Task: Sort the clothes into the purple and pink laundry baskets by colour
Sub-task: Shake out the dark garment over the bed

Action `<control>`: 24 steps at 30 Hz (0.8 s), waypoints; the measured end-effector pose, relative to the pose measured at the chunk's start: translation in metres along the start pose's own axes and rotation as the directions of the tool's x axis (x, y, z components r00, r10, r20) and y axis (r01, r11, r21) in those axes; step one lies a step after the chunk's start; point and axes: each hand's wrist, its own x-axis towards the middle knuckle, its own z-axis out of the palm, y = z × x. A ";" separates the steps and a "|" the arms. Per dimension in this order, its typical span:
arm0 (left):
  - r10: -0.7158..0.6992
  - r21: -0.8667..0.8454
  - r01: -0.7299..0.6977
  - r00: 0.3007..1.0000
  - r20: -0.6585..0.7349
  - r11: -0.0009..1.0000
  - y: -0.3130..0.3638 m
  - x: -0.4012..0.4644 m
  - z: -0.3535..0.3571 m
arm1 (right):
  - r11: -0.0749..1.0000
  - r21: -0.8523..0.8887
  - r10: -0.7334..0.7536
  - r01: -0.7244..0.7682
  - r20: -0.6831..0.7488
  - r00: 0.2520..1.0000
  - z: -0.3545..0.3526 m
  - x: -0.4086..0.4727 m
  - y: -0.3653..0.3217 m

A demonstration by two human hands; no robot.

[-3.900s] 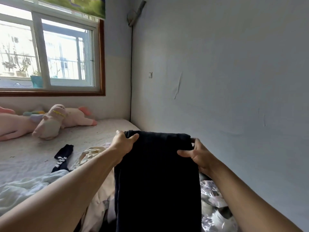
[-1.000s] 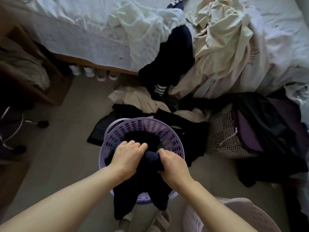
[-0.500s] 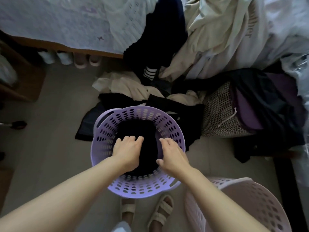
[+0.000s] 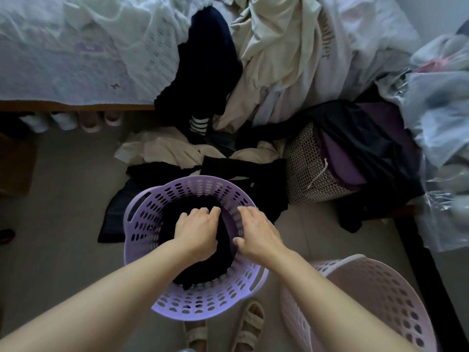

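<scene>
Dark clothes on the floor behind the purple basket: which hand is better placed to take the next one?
Left, probably. The left hand lies nearer the dark clothes; the right hand is beside the basket's right wall.

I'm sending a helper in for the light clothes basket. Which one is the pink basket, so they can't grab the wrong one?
Start at the bed along the top, then come down the floor to the purple basket both hands are reaching into. The pink basket stands just to its right, at the bottom right corner. It is pale pink, while the purple one holds dark clothes and the woven mesh hamper lies tipped by the bed.
</scene>
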 end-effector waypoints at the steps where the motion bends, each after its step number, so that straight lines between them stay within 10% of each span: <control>1: 0.011 0.006 -0.011 1.000 -0.007 1.000 0.003 0.004 -0.004 | 1.000 0.005 0.006 -0.006 -0.012 1.000 -0.004 0.001 0.004; 24: 0.065 0.057 -0.069 0.996 0.058 0.996 0.136 0.180 0.006 | 0.980 0.139 0.144 -0.141 -0.016 0.989 -0.034 0.101 0.181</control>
